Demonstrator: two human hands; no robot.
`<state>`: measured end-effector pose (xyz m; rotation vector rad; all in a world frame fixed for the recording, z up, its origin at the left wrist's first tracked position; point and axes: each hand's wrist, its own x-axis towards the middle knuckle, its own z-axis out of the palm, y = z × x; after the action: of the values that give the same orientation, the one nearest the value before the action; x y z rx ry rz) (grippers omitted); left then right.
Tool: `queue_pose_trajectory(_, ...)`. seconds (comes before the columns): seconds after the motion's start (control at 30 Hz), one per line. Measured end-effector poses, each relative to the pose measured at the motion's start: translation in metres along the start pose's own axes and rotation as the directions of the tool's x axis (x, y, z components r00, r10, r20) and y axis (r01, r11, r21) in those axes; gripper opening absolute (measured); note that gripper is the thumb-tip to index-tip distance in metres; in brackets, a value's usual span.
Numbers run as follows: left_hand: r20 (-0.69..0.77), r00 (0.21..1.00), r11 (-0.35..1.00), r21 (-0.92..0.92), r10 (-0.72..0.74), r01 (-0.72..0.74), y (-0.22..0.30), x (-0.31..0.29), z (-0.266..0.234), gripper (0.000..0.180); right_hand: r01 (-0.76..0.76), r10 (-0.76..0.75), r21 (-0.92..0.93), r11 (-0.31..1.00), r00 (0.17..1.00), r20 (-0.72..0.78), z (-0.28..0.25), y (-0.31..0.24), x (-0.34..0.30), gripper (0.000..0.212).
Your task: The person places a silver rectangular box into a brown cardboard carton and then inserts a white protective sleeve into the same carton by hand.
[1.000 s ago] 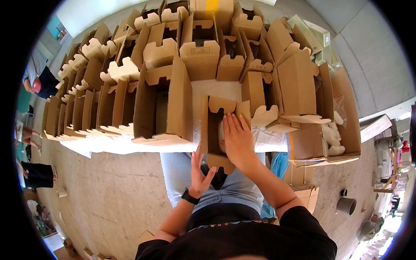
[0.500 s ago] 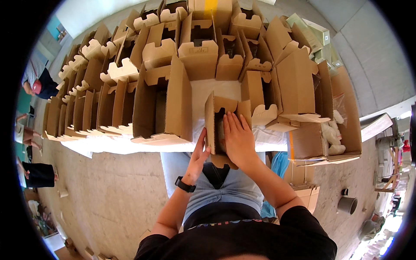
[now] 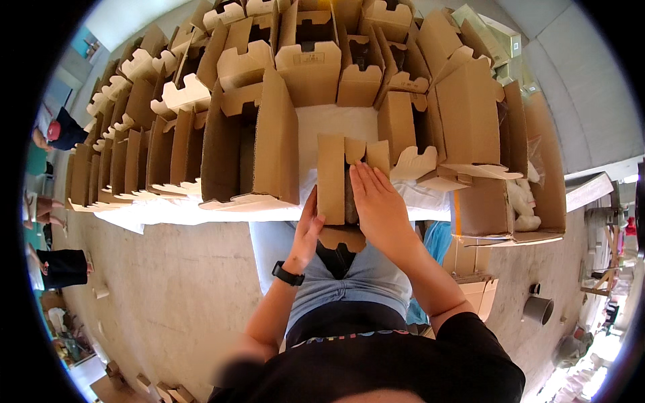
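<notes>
A small open cardboard box [image 3: 331, 180] stands at the front edge of the white-covered table, just before my body. Its left side panel lies over part of the opening, and a dark gap shows down its middle. My left hand [image 3: 308, 232] holds the box's left side near the front, with the thumb on the panel's edge. My right hand [image 3: 381, 209] lies with straight fingers over the right panel, fingertips at the gap. The front flap [image 3: 341, 238] hangs toward my lap. What lies inside the box is mostly hidden.
Rows of open cardboard boxes [image 3: 307, 77] fill the table behind and to the left. At the right, a larger carton [image 3: 484, 208] contains white bundles [image 3: 524, 208]. A blue plastic bag [image 3: 437, 242] hangs below the table edge. A grey bucket [image 3: 538, 310] stands on the floor.
The box's left panel has tipped inward from upright and now faces up. My right hand has shifted slightly toward the box's right side. The whole view has tilted a little.
</notes>
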<state>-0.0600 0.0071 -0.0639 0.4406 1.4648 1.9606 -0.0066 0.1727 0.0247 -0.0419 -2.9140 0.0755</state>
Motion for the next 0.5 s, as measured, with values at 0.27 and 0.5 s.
queue_pose_trajectory(0.27,0.028,0.999,0.996,-0.084,0.041,-0.039,-0.011,0.001,-0.009,0.073,0.153,-0.123,0.485,0.861,0.988,-0.093,-0.019,-0.046,-0.045,0.047)
queue_pose_trajectory(0.5,0.04,0.999,0.998,-0.046,0.033,-0.031,-0.004,0.004,-0.008,0.071,0.22,-0.214,0.637,0.739,0.973,-0.087,0.016,-0.072,-0.102,0.043)
